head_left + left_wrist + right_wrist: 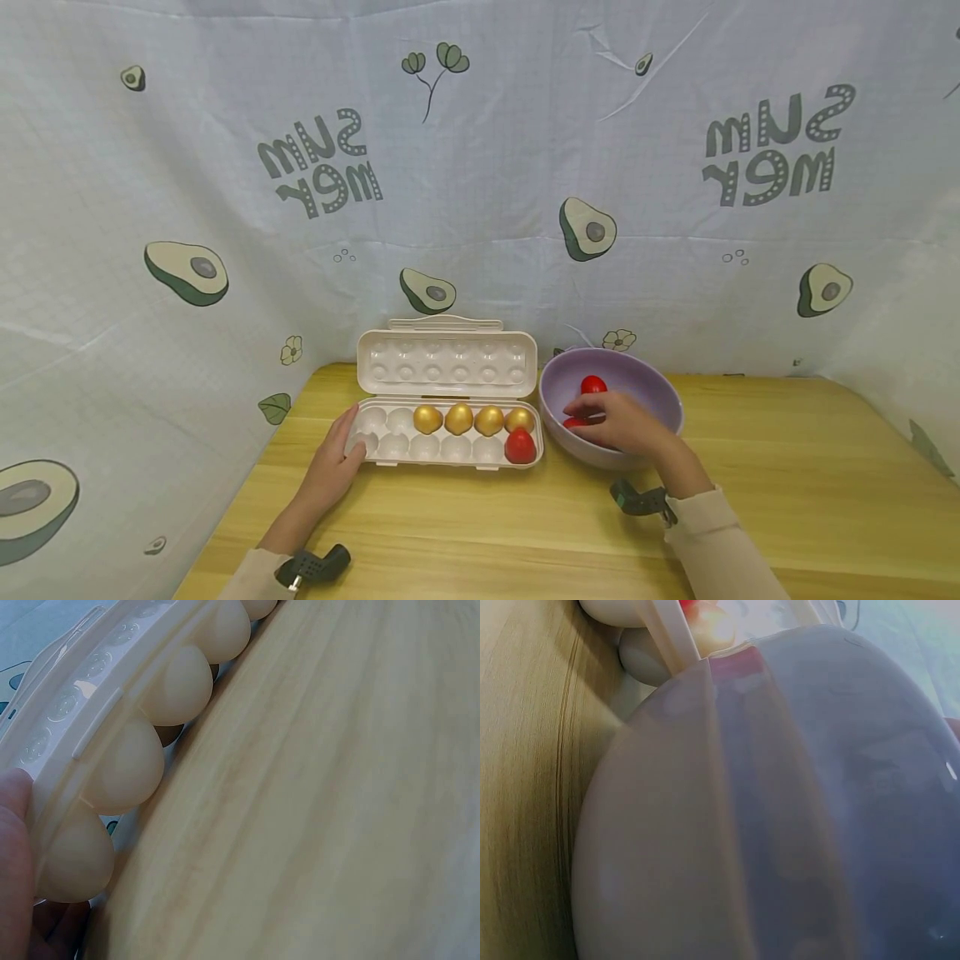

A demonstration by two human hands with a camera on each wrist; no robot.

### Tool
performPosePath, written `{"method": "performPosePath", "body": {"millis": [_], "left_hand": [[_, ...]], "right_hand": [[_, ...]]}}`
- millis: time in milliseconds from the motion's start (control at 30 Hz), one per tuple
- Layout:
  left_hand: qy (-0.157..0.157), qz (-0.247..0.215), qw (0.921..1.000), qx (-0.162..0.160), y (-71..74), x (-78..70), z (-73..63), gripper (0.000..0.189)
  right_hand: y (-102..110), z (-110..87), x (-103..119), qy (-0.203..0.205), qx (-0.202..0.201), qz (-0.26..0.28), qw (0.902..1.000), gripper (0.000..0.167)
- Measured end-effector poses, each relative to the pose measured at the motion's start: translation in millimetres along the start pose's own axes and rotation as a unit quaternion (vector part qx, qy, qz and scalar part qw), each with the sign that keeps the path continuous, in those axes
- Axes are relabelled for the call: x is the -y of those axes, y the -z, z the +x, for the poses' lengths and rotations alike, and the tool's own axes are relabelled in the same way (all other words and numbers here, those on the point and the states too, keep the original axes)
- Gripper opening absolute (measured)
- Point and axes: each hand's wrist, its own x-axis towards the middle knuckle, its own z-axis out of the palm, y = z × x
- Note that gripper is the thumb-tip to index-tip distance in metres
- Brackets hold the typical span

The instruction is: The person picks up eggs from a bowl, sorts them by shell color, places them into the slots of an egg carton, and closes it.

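An egg carton (380,447) of pale plastic lies with its lid (447,362) raised behind it. Several gold eggs (458,418) fill the right part of its back row, and one red egg (520,447) sits in the front right cup. My left hand (335,465) grips the carton's left end, thumb (13,825) at the rim and fingers lower down. Over the purple bowl (553,375), my right hand (625,423) reaches inside, thumb and fingers around a red egg (575,423) that they partly cover. Another red egg (592,384) lies farther back in the bowl.
Carton and bowl stand side by side near the back of the wooden table (480,533). Behind them hangs a pale curtain (480,167) printed with avocados. In the right wrist view the bowl's outer wall (765,810) fills most of the picture.
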Motion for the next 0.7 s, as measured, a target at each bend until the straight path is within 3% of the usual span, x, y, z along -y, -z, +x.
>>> {"method": "performPosePath", "body": {"millis": [700], "left_hand": [[0.006,-0.009,0.9999,0.006,0.2,1.5,0.0,0.061]], "right_hand": [[-0.6,1.3,-0.5,0.001,0.015,-0.031,0.9994,0.024]]}}
